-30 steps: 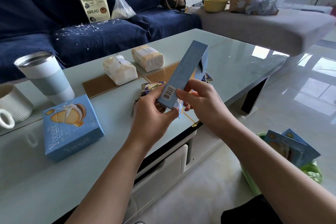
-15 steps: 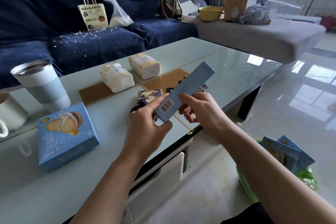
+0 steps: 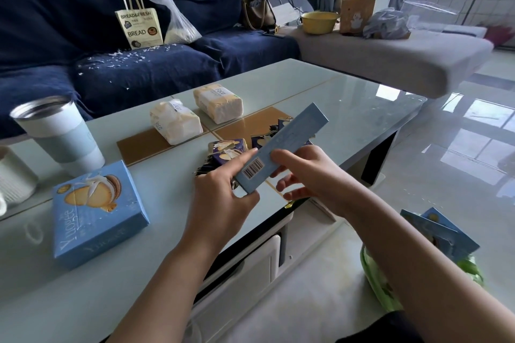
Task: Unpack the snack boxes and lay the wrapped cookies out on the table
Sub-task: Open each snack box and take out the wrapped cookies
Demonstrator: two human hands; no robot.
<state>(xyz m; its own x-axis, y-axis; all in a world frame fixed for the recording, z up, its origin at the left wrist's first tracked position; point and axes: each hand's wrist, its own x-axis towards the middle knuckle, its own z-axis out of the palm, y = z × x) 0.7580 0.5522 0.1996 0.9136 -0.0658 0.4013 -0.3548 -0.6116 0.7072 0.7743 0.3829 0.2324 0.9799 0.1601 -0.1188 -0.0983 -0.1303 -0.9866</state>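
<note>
A flattened blue snack box [image 3: 281,147] with a barcode at its near end is held over the table's front edge. My left hand [image 3: 223,195] grips its near end between thumb and fingers. My right hand [image 3: 309,175] touches the box from the right, fingers loosely spread beneath it. Several dark blue wrapped cookies [image 3: 227,149] lie on the glass table [image 3: 348,97] just behind the box, partly hidden by it. A second blue snack box [image 3: 97,211], closed, lies flat on the table to the left.
Two wrapped tissue packs [image 3: 175,125] sit mid-table. A white-and-teal tumbler [image 3: 60,133] and a white mug [image 3: 14,178] stand at the left. Empty blue boxes [image 3: 440,234] sit in a green bag on the floor at right. A sofa with bags lies behind.
The blue box has tipped from nearly upright down to a low slant over the cookies. Both hands have come down toward the table with it.
</note>
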